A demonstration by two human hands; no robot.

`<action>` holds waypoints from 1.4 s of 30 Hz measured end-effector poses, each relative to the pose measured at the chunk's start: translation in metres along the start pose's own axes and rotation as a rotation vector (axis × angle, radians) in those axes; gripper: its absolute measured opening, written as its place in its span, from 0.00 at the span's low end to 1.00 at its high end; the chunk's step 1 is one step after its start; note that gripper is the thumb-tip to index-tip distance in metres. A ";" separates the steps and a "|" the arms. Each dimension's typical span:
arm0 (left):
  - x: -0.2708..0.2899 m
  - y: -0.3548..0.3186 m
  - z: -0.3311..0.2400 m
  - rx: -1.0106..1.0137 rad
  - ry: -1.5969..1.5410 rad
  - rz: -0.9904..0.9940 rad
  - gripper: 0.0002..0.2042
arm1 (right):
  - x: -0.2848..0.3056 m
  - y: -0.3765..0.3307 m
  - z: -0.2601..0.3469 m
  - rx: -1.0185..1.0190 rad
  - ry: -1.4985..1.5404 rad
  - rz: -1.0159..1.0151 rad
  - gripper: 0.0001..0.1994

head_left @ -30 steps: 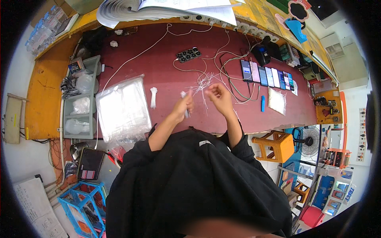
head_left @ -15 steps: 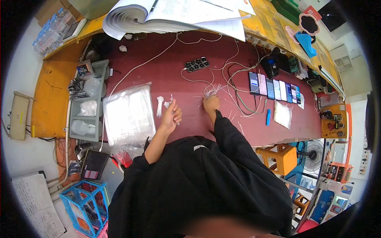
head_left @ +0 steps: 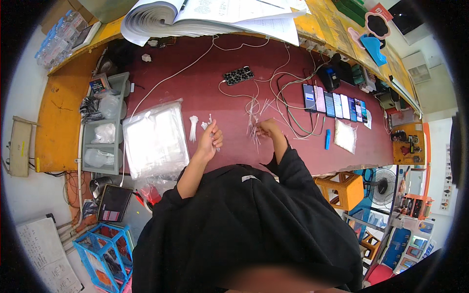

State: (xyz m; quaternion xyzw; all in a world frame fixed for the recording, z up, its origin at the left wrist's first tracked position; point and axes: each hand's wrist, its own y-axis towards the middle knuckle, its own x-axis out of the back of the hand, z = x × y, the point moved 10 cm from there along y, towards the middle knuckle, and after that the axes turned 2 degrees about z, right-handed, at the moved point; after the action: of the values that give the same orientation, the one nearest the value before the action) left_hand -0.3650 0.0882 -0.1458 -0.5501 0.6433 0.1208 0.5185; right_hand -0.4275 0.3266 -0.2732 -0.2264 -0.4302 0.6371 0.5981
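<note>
Overhead view of a seated person in a black top at a dark red table [head_left: 205, 68], which serves as the landmark here. At the table's near edge, the left hand [head_left: 211, 139] is curled narrow around a few white ties [head_left: 209, 122] that stick up above the fingers. To its right, the right hand [head_left: 266, 129] rests on the tabletop with fingers bent over a loose scatter of ties [head_left: 254, 124]; whether it grips any cannot be told. Just left of the left hand lies a small white bundle [head_left: 193, 128], and beyond that a stack of clear bags [head_left: 155, 139] at the table's near left corner. A grey tray [head_left: 103, 127] stands off the table's left end. Toward the table's right side, a row of phones [head_left: 337, 105] lies side by side, with a blue pen [head_left: 328, 139] and a small clear packet [head_left: 346, 136] nearer the edge. White cables [head_left: 273, 90] loop across the middle to a black block [head_left: 238, 75]. At the far edge lies a thick open stack of papers [head_left: 210, 17].
</note>
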 end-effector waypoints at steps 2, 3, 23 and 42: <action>-0.001 -0.001 0.001 0.005 -0.003 0.012 0.19 | 0.008 -0.002 -0.012 -0.001 0.058 0.071 0.05; -0.001 -0.001 0.002 0.010 -0.007 0.018 0.19 | 0.005 -0.008 -0.015 -0.006 0.113 0.146 0.05; -0.070 0.010 0.013 -0.254 0.668 -0.125 0.12 | -0.003 -0.180 0.048 0.620 0.226 0.157 0.07; -0.070 0.001 0.003 -0.266 0.295 -0.046 0.10 | -0.039 -0.204 0.067 0.665 0.255 0.317 0.08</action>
State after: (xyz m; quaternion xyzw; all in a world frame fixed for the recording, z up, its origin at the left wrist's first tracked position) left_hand -0.3739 0.1313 -0.0916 -0.6401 0.6779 0.1106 0.3442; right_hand -0.3585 0.2536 -0.0798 -0.1613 -0.0821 0.7930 0.5817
